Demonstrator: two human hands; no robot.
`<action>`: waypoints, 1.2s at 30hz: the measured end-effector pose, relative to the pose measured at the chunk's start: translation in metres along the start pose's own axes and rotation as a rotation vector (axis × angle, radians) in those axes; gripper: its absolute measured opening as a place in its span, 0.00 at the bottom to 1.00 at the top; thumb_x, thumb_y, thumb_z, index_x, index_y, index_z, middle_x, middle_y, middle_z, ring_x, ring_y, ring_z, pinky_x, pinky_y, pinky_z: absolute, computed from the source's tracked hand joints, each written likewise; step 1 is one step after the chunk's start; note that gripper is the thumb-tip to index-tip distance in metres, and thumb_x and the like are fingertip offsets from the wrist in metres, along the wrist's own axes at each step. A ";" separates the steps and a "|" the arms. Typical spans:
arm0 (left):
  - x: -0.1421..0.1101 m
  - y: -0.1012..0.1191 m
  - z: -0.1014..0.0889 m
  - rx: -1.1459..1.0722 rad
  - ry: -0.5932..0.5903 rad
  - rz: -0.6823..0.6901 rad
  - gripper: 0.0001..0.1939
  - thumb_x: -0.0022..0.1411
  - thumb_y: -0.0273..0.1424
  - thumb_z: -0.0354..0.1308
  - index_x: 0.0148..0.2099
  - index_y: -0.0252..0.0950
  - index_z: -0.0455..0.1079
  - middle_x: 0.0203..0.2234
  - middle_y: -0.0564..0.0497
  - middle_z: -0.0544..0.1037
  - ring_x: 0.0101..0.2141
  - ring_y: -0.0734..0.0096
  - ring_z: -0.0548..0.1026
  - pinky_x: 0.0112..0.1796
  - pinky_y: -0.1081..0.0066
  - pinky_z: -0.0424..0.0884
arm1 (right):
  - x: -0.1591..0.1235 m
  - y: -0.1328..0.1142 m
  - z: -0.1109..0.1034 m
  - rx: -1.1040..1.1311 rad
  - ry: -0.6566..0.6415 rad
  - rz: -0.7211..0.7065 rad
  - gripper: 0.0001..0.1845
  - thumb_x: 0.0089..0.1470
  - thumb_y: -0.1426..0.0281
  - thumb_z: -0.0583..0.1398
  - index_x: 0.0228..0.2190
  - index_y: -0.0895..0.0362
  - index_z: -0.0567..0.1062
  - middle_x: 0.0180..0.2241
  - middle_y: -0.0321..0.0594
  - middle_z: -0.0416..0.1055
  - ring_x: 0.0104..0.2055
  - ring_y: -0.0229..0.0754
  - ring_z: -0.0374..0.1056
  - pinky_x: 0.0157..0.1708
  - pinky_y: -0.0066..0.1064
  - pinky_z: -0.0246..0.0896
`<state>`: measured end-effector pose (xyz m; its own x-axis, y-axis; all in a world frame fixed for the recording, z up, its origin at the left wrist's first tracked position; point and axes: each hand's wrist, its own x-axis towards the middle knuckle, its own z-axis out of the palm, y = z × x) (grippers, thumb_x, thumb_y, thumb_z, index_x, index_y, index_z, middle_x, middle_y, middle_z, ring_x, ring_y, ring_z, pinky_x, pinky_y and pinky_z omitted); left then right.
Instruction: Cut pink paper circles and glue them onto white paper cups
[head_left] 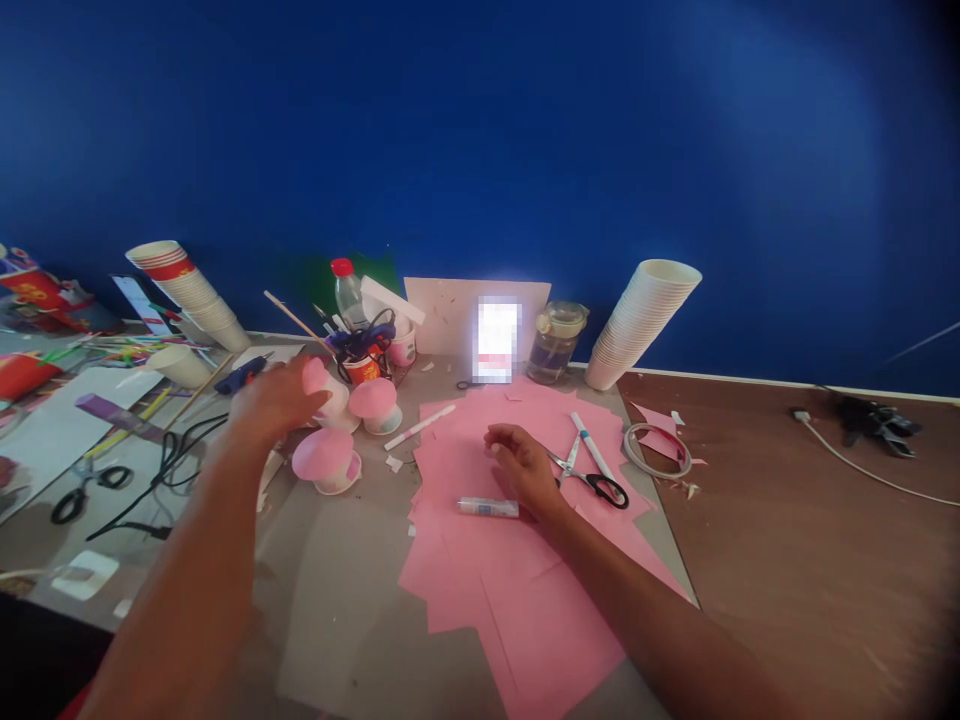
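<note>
My left hand (276, 398) reaches forward and its fingers are closed round a pink-covered paper cup (324, 388). Two more pink-topped cups (373, 402) (327, 462) stand right beside it. My right hand (523, 462) rests on a spread of pink paper sheets (517, 560), fingers curled loosely with nothing plainly in them. A glue stick (488, 507) lies just left of that wrist. Black-handled scissors (592, 480) and a white marker (591, 446) lie to its right.
Stacks of white paper cups lean at the back right (637, 325) and back left (187, 290). A lit phone (497, 340), a glass jar (556, 342), a water bottle (348, 292) and a tape roll (658, 450) stand nearby. Another pair of scissors (79, 492) and black cables lie left.
</note>
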<state>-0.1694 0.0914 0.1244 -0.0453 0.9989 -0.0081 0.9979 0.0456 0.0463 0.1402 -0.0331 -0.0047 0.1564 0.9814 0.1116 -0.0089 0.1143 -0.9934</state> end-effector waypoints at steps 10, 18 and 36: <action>-0.067 0.051 -0.036 -0.501 0.289 0.374 0.26 0.59 0.43 0.49 0.57 0.39 0.61 0.46 0.50 0.73 0.38 0.66 0.71 0.41 0.66 0.68 | -0.001 -0.007 -0.001 0.111 -0.057 -0.029 0.12 0.49 0.65 0.59 0.38 0.53 0.72 0.36 0.40 0.71 0.39 0.43 0.67 0.42 0.38 0.63; -0.087 0.137 0.071 -0.916 -0.178 0.556 0.25 0.62 0.44 0.45 0.56 0.37 0.63 0.34 0.47 0.77 0.27 0.68 0.73 0.30 0.69 0.70 | -0.003 -0.019 -0.010 0.383 -0.201 0.065 0.21 0.54 0.57 0.55 0.46 0.54 0.69 0.45 0.44 0.69 0.44 0.48 0.67 0.41 0.40 0.65; -0.084 0.144 0.103 -1.258 -0.070 0.478 0.19 0.62 0.37 0.49 0.53 0.37 0.67 0.51 0.44 0.71 0.52 0.62 0.67 0.53 0.61 0.62 | -0.002 -0.019 -0.004 -0.093 -0.188 -0.089 0.26 0.46 0.69 0.61 0.49 0.53 0.65 0.49 0.42 0.65 0.49 0.47 0.62 0.47 0.39 0.59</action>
<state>-0.0169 0.0136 0.0288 0.3322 0.9178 0.2176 0.1938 -0.2922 0.9365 0.1443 -0.0381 0.0140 -0.0339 0.9806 0.1929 0.0887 0.1952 -0.9767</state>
